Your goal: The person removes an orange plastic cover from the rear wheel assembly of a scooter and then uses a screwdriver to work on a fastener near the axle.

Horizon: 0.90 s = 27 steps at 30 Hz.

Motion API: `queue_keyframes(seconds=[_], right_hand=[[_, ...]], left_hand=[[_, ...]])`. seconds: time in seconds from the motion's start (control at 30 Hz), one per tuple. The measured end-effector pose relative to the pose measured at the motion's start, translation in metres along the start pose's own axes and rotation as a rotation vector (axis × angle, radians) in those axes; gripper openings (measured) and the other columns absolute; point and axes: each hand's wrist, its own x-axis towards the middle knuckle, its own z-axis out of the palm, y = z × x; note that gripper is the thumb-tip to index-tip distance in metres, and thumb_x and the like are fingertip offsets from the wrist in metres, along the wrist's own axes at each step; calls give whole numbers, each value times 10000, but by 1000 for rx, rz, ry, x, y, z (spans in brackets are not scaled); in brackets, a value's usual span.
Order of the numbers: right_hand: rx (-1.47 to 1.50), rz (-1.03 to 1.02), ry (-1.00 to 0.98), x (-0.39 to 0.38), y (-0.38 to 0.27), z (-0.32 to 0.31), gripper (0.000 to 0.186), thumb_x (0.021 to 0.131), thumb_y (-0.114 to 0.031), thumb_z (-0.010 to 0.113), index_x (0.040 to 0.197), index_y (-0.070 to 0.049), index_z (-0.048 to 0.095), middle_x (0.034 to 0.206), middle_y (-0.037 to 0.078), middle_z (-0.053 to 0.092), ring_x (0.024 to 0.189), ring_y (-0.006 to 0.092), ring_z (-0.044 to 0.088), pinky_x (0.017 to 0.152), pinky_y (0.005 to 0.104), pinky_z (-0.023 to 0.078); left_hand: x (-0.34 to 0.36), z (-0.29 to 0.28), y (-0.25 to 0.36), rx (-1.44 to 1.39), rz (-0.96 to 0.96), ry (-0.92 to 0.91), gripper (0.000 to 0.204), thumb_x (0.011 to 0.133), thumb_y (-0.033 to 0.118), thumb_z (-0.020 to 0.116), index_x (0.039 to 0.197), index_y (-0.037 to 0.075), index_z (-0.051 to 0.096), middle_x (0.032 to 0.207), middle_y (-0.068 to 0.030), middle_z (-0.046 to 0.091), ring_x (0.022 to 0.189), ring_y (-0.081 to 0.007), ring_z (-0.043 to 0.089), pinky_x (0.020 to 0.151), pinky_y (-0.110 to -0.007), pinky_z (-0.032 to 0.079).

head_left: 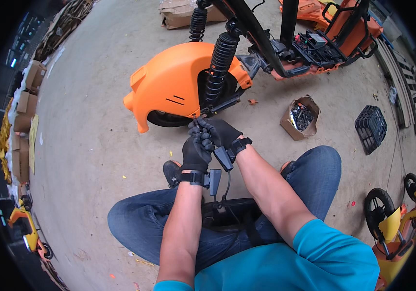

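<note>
both gloved hands, left hand (197, 151) and right hand (221, 132), closed around a small dark fastener (196, 120) beside the orange fender (169, 82), fitting apparently unfinished.

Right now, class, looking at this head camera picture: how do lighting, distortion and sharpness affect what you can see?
Head view: even, soft daylight on the concrete floor with only faint shadows; strong fisheye bending and a black rim at the corners; both gloved hands, left hand and right hand, and the orange fender are sharp; the cardboard boxes near the rim are squeezed and less clear.
</note>
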Motion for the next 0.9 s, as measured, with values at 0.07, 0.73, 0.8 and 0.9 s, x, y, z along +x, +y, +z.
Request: queue_keyframes(seconds=[0.07,0.73,0.8,0.9], right_hand=[[98,91,-53,-8,-5,6,233,991,-263,509,939,-50,590,837,2,607,685,54,550,556,204,472],[-382,-188,295,12,9,-3,175,889,-225,656,871,-51,645,691,-12,596,614,88,520,553,235,415],[-335,-98,204,8,7,-7,198,911,-235,630,916,-37,634,738,3,612,630,94,540,541,220,427],[29,46,-33,-3,0,-4,232,944,-241,586,985,-16,619,829,32,635,672,104,579,546,205,465]], left_hand=[[0,-1,1,-32,-1,-7,106,987,195,455,977,109,515,733,12,516,550,-85,433,474,-209,351],[-4,2,-1,549,185,221,260,958,256,558,873,13,596,725,-59,609,525,-107,520,486,-226,431],[-2,-2,0,534,159,192,250,967,268,547,902,29,581,731,-38,595,527,-94,493,482,-218,412],[1,-3,-3,93,76,41,215,979,272,521,970,59,550,760,-14,559,539,-84,448,481,-202,377]])
